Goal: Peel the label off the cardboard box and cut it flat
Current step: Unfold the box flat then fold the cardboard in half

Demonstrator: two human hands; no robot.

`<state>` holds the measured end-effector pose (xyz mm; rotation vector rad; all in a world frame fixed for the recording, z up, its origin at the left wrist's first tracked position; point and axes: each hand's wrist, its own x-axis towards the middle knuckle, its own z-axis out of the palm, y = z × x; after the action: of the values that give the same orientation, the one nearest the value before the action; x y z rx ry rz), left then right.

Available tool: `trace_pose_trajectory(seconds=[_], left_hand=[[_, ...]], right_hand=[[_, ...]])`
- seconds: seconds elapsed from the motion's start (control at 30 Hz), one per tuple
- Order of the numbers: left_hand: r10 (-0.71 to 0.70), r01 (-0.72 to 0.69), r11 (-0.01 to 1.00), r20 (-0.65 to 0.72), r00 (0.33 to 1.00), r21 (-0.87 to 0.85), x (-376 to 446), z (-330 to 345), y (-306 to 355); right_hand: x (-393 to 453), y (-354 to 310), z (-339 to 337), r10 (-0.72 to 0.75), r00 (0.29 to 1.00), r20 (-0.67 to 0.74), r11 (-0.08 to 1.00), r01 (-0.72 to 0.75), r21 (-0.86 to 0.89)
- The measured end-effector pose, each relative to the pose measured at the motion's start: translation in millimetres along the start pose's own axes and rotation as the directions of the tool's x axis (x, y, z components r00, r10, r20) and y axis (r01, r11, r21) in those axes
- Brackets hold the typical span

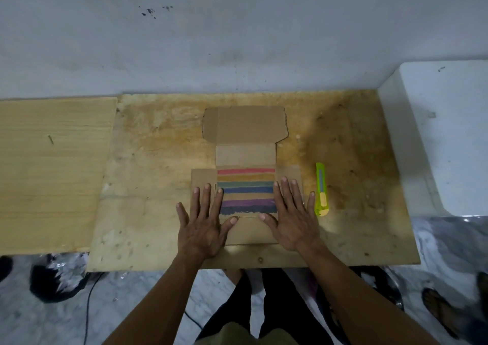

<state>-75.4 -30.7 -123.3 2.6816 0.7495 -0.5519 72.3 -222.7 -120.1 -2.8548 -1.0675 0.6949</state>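
Observation:
A brown cardboard box [245,128] lies unfolded flat on a worn plywood board [158,159]. Its middle panel bears coloured stripes [247,190]: red, orange, green, blue, purple and dark blue. My left hand [204,220] rests palm down on the box's left side, fingers spread. On the right side my right hand [290,217] lies flat the same way. Both thumbs point inward toward the lower edge of the striped panel. A lime-green utility knife [321,190] lies on the board just right of my right hand, untouched. No label is visible.
A lighter wooden board [52,172] adjoins the plywood on the left, with a small nail on it. A white block [449,138] stands at the right. A pale wall rises behind. Below the board are a marbled floor, my legs, a cable and someone's sandalled foot [441,310].

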Motion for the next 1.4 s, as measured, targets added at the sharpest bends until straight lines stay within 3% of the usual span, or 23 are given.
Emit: trace_pose_trajectory(seconds=[0.13, 0.23, 0.33, 0.4, 0.47, 0.57, 0.67, 0.87, 1.03, 1.17, 1.4], left_hand=[[-0.022, 0.017, 0.997, -0.058, 0.998, -0.082, 0.1, -12.6, 6.8], [-0.071, 0.017, 0.975, -0.237, 0.969, -0.223, 14.1, -29.1, 13.3], [-0.16, -0.006, 0.925, -0.405, 0.9, -0.379, 43.4, -52.2, 24.2], [-0.235, -0.034, 0.859, -0.451, 0.861, -0.511, 66.3, -72.7, 32.5], [-0.327, -0.01, 0.77, -0.409, 0.852, -0.638, 94.2, -89.1, 34.6], [-0.484, 0.147, 0.565, -0.182, 0.856, -0.812, 133.0, -110.6, 34.7], [-0.575, 0.27, 0.338, 0.03, 0.818, -0.902, 161.2, -123.8, 34.1], [-0.591, 0.257, 0.195, 0.095, 0.801, -0.947, 180.5, -129.6, 28.6], [-0.573, 0.19, 0.255, 0.01, 0.82, -0.948, 164.3, -142.4, 40.3], [-0.524, 0.104, 0.303, -0.074, 0.849, -0.947, 143.7, -151.0, 45.1], [-0.457, -0.011, 0.207, -0.106, 0.883, -0.978, 107.9, -153.2, 39.2]], right_hand=[[1.4, -4.2, -10.1, 0.035, 0.992, -0.118, 0.994, -0.022, 0.107], [19.7, -7.4, -36.3, 0.121, 0.933, -0.338, 0.959, -0.021, 0.284], [53.4, -5.7, -67.7, 0.231, 0.881, -0.413, 0.902, -0.035, 0.431], [80.4, -2.1, -85.6, 0.343, 0.876, -0.339, 0.813, -0.096, 0.575], [107.2, 0.7, -102.5, 0.436, 0.881, -0.182, 0.67, -0.183, 0.719], [139.6, 5.2, -120.7, 0.497, 0.867, 0.034, 0.456, -0.294, 0.84], [165.7, 12.4, -121.1, 0.504, 0.849, 0.162, 0.286, -0.34, 0.896], [190.2, 14.1, -115.3, 0.407, 0.864, 0.296, 0.026, -0.334, 0.942], [174.7, 6.1, -135.1, 0.411, 0.857, 0.311, -0.058, -0.316, 0.947], [151.0, 0.3, -151.9, 0.378, 0.901, 0.214, 0.019, -0.239, 0.971], [107.0, -5.7, -160.2, 0.296, 0.948, 0.115, 0.009, -0.123, 0.992]])
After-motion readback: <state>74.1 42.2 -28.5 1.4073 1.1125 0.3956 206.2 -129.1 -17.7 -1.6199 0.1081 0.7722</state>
